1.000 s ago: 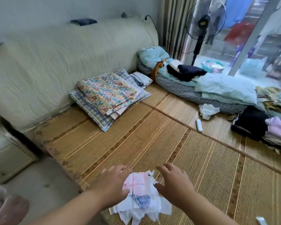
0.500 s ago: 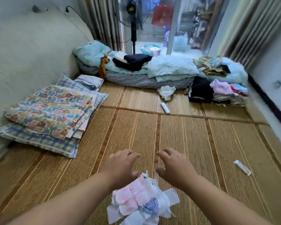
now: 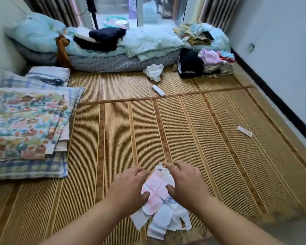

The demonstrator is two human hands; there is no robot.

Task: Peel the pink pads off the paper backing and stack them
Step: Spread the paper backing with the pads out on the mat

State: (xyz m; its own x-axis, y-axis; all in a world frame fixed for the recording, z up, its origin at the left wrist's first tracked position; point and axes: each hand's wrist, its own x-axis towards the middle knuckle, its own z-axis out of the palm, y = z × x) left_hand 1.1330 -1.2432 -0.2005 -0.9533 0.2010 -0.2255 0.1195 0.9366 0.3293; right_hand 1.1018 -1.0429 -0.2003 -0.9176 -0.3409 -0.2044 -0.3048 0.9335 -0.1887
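Note:
A small pile of pink pads [image 3: 157, 187] lies on the woven mat [image 3: 193, 138] close in front of me, on top of loose white backing paper strips [image 3: 163, 222]. My left hand [image 3: 129, 188] cups the pile from the left, its thumb on the pink top pad and its fingers curled over the far edge. From the right, my right hand [image 3: 185, 184] holds the pile the same way, thumb on the pad and fingers curved round the far corner. A bit of blue print [image 3: 169, 199] shows under the pads.
Folded floral and checked bedding [image 3: 26, 128] lies at the left. A white remote [image 3: 158, 90], a crumpled white cloth [image 3: 154, 71] and a small clear packet [image 3: 245, 131] lie on the mat. Bedding and clothes piles [image 3: 210, 59] line the back; a wall runs along the right.
My view has swung to the right across the room. Both hands have closed in on the pile, and their thumbs now rest on the top pink pad.

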